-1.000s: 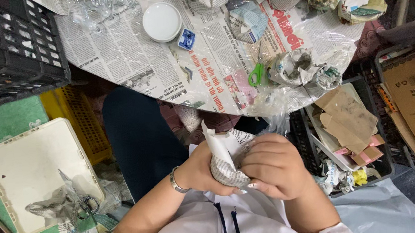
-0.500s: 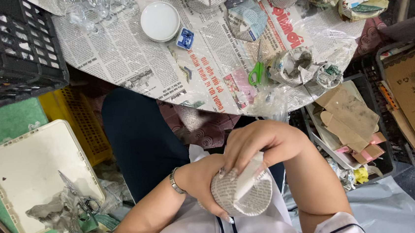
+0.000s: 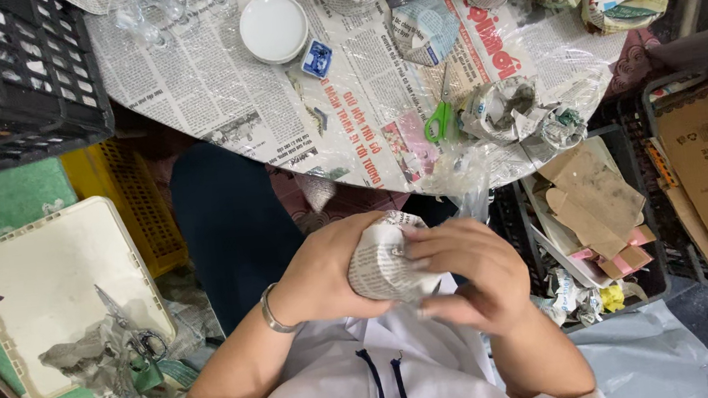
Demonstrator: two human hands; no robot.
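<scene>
While both hands close round it above the lap, the newspaper-wrapped bundle (image 3: 384, 260) shows as a rounded, crinkled lump of grey printed paper, held just below the edge of the surface (image 3: 219, 83), which is round and covered in newsprint under glossy clear plastic. The left hand (image 3: 326, 273) cups its side in a full grip, a metal bangle (image 3: 268, 311) on that wrist, while the right hand (image 3: 465, 270) presses curled fingers over its front. Green-handled scissors (image 3: 439, 121) and a smooth white round lid (image 3: 273, 27) lie on the surface.

A cramped home craft workshop: a table (image 3: 219, 83) spread with newspaper and plastic sheet, green scissors (image 3: 439, 121), a white lid (image 3: 273, 27), newspaper-wrapped bundles (image 3: 505, 109), black crates (image 3: 12, 74) (one yellow (image 3: 131, 195)), and cardboard scraps (image 3: 594, 197) binned on the floor.
</scene>
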